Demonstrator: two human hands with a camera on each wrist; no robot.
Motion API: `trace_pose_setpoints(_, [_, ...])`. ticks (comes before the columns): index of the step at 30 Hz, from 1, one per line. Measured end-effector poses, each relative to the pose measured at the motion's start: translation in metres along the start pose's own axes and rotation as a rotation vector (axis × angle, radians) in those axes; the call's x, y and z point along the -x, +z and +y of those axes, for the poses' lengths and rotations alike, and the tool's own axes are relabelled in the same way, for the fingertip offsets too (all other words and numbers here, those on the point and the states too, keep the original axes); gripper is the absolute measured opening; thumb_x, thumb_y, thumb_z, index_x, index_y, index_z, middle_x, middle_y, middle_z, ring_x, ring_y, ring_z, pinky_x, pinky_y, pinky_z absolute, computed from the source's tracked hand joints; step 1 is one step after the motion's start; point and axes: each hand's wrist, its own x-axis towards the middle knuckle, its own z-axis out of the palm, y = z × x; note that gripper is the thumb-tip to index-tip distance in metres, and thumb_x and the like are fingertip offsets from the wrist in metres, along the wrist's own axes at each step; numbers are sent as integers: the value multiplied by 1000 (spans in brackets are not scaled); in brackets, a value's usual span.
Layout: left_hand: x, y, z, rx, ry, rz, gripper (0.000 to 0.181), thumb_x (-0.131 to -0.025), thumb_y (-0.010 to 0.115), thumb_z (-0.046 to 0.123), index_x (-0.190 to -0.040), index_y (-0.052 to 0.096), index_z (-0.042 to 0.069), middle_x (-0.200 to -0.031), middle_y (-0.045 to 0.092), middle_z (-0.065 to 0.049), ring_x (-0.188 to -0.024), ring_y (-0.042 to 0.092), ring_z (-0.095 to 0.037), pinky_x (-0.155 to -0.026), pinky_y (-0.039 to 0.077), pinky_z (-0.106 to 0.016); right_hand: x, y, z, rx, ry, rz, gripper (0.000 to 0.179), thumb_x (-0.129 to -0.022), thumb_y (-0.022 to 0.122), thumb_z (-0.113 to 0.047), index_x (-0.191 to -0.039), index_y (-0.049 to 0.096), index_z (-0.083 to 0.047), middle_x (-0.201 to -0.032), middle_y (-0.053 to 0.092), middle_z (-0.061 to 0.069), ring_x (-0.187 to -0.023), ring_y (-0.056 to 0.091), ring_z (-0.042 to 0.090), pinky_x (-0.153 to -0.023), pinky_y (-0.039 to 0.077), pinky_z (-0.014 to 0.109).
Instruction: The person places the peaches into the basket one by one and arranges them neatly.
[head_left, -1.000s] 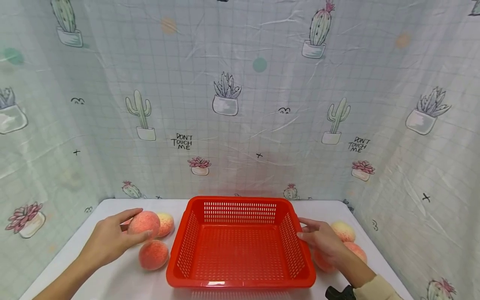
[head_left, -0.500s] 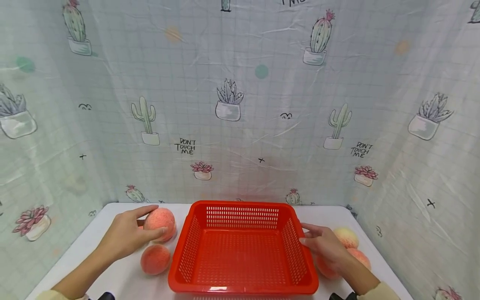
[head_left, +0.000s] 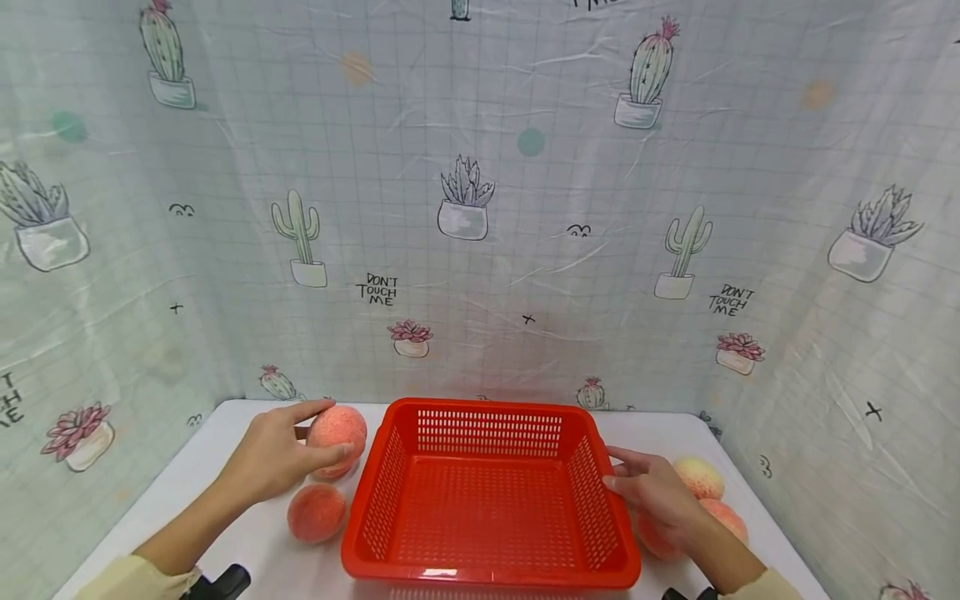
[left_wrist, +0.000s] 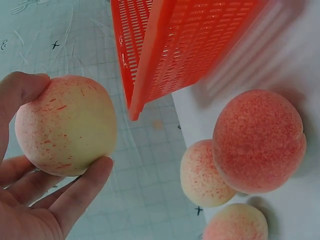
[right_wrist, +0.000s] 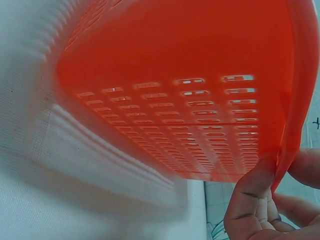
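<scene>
My left hand (head_left: 279,450) holds a peach (left_wrist: 70,125) between thumb and fingers, raised above the table, left of the red plastic basket (head_left: 491,575). In the left wrist view the peach is pale yellow on one side and blushed pink on the other. Below the hand lie more peaches, among them a deep pink one (left_wrist: 260,141) and a paler one (left_wrist: 205,175). The right hand (head_left: 656,492) pinches the basket's right rim, thumb on one side and fingers on the other, as the right wrist view (right_wrist: 255,200) shows. Inside, the basket's floor is bare.
Several peaches (head_left: 699,477) lie on the right of the white table (head_left: 247,550), partly hidden behind the right hand and forearm. A patterned cactus curtain (head_left: 480,275) hangs close behind the table and along both sides.
My left hand has carried the held peach rightward, closer to the basket's left rim. The right hand keeps its pinch on the rim. The head view has shifted slightly.
</scene>
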Motion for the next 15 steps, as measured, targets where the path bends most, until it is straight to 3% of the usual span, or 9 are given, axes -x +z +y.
trace_pose_setpoints(7, [-4,5,7,22,-17,-28,89,-78,89,49,-146,57,2,-135,67,-26,-112,73,-42,-75,66,-40,0,-1,0,-15,-4,-3,63,-94,71,-5,-154,50,-5,-120,70,17,-97,71,23,-88,65,40])
trace_pose_setpoints(15, [-10,9,13,30,11,-22,88,-78,89,48,-145,58,2,-133,69,-25,-111,74,-40,-74,65,-39,0,0,-1,0,-15,10,62,-94,72,-4,-153,51,-5,-119,70,17,-97,71,23,-89,65,40])
